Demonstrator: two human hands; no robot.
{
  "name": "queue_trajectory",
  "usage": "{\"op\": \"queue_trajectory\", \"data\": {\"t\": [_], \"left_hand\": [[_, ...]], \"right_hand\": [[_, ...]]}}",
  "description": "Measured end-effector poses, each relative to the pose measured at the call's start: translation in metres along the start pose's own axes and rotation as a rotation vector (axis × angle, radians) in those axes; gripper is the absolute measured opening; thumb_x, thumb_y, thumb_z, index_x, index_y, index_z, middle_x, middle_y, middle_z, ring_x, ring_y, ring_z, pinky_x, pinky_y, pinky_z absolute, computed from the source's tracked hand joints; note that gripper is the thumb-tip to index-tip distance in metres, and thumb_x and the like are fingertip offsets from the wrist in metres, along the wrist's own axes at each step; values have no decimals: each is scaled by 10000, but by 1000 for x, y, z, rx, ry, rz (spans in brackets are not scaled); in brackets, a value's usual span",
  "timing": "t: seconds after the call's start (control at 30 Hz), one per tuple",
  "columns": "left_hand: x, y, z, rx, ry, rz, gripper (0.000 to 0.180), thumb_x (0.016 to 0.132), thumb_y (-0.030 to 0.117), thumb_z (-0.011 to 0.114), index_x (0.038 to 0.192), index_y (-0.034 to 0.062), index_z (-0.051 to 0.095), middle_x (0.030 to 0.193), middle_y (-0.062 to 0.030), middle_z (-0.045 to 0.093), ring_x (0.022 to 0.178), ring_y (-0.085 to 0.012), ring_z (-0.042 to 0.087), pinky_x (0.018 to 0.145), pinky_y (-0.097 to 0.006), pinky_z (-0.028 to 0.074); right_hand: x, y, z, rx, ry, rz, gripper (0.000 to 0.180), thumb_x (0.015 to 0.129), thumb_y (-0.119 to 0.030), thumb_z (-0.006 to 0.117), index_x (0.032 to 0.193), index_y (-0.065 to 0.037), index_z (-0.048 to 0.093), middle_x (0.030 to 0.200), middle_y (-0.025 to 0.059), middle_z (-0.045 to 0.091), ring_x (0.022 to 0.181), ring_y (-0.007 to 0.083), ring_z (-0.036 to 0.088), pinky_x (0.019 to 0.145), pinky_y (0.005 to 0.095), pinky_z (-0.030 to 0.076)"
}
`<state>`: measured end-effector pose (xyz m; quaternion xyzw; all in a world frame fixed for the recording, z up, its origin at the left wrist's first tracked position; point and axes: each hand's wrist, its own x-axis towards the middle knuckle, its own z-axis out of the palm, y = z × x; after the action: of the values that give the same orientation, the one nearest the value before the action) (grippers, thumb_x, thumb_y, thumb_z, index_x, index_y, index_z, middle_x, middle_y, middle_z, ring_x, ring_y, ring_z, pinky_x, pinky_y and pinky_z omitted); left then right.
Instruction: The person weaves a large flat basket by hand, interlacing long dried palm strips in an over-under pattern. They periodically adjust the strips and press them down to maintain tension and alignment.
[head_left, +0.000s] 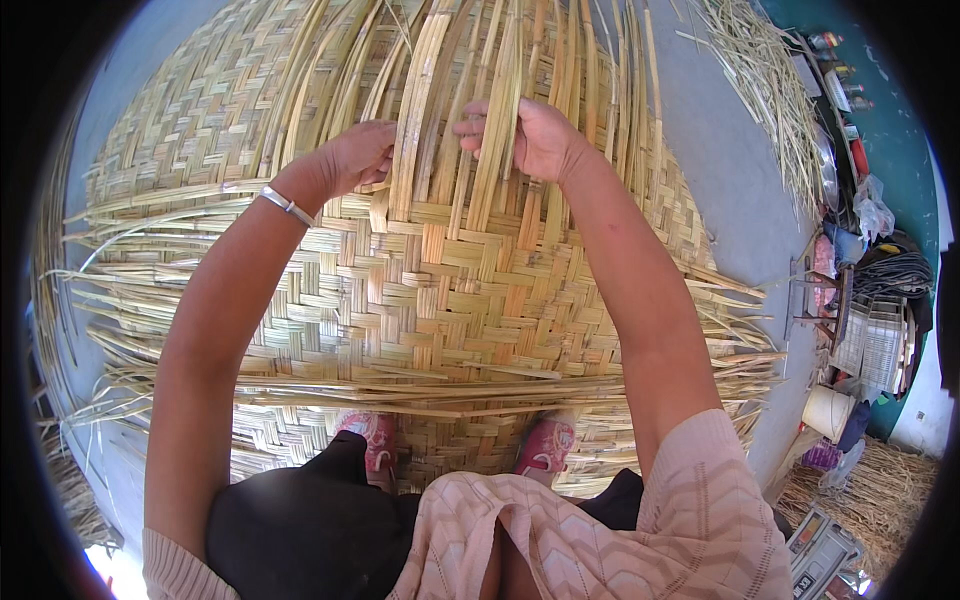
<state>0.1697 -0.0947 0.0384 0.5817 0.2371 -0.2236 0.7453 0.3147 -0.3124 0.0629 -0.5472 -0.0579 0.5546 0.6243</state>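
Note:
A woven mat (440,300) of pale yellow-green split reed strips spreads below me. Long loose strips rise from its weave and run away from me at the top. My left hand (362,155), a silver bangle (288,205) at its wrist, has its fingers curled in against the edge of a wide reed strip (412,110); the strip hides some of the fingertips. Just to the right, my right hand (540,143) reaches around another raised reed strip (497,120). Its fingers come out on that strip's left side, slightly blurred.
A bundle of loose reed strips (460,393) lies across the mat in front of my pink shoes (545,445). More cut strips (765,90) are piled on the grey floor at the upper right. Along the right wall stand a small stool (825,305), a white bucket (828,412) and assorted clutter.

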Motion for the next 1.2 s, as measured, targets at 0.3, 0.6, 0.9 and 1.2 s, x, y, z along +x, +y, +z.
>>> {"op": "queue_trajectory", "data": {"t": [0.3,0.6,0.9,1.2], "left_hand": [[-7,26,0,86,-451,37,403,923,225,608,1234,-27,565,1087,-81,659,938,-142,650,861,-265,526],[-14,32,8,128,-404,24,441,865,158,663,1240,-43,546,1092,-94,637,936,-135,640,831,-256,537],[-11,29,6,134,-440,47,406,930,199,606,1275,-8,550,1104,-76,657,950,-123,642,871,-255,522],[-5,20,0,47,-377,18,420,875,125,649,1251,-32,548,1100,-95,649,973,-152,641,881,-278,522]], "right_hand": [[0,-4,3,120,-170,-136,551,993,-236,430,1436,46,263,1415,260,395,1302,334,441,1054,442,442],[9,0,11,231,-121,-277,531,974,-166,475,1424,43,287,1377,268,430,1266,346,475,1072,444,427],[27,1,14,351,-250,-137,202,969,-220,519,1063,-43,542,968,92,617,983,254,621,981,398,497],[18,1,18,304,-89,-145,163,910,-234,618,913,-75,580,827,55,624,834,191,627,862,383,535]]}}
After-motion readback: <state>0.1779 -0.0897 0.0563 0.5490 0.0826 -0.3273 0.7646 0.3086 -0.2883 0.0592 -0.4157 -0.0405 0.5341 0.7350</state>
